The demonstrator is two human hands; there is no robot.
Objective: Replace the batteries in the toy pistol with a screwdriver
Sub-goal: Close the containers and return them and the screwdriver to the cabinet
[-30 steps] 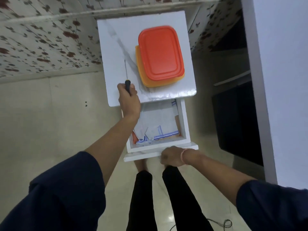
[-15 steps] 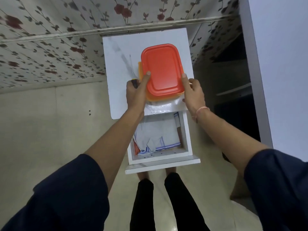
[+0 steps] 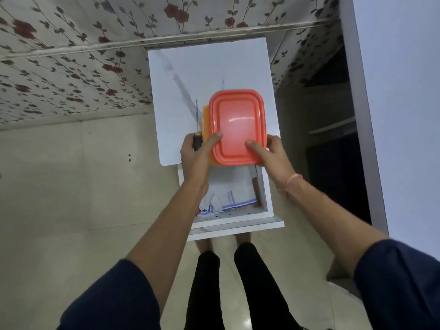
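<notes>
The left hand (image 3: 195,155) grips the black handle of the screwdriver (image 3: 197,139), whose thin shaft points away over the white desk (image 3: 209,67), and its thumb presses on the red lid of the orange box (image 3: 238,127). The right hand (image 3: 273,154) clasps the other near corner of this box, thumb on the lid. Under the box, the desk's drawer (image 3: 264,194) stands open with a folded cloth (image 3: 228,186) inside.

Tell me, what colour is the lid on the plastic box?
Reddish orange. The lid sits on a yellower orange box; the head view shows it from above.
</notes>
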